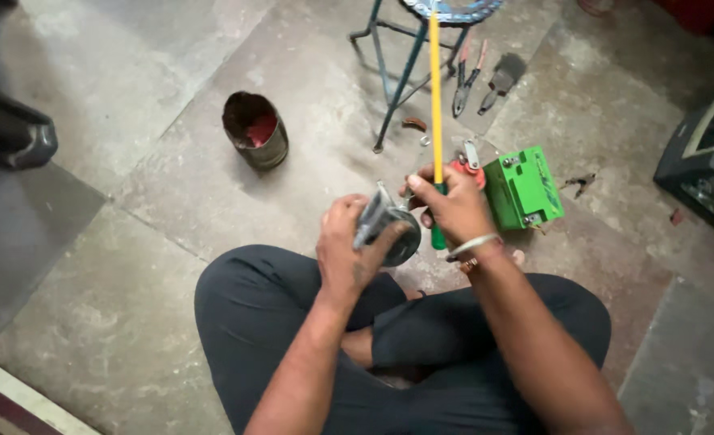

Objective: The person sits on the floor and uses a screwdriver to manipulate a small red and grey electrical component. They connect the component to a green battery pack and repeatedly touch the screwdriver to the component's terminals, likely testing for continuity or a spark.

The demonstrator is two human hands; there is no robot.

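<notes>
Head view, looking down on crossed legs in dark trousers on a stone floor

Left hand clamped around a round grey metal part, held above the lap, near frame centre

Right hand closed tight on a long yellow rod with green handle, shaft running up toward 12 o'clock; low end meeting the part at its 3 o'clock side, exact contact hidden by fingers

Green box-shaped battery on floor just beside right hand at 3 o'clock; small red item between them, partly hidden

Rusty tin at 10 o'clock, well apart

Pliers and a brush at 1 o'clock, by a blue-green stool frame

Judgement for doing this well: keep part braced against the palm, thumb clear of the tool end; short controlled pressure along the shaft, not sideways, as a long shaft levers easily and could slip toward the left fingers; wrist low, elbows tucked for steadiness
</notes>
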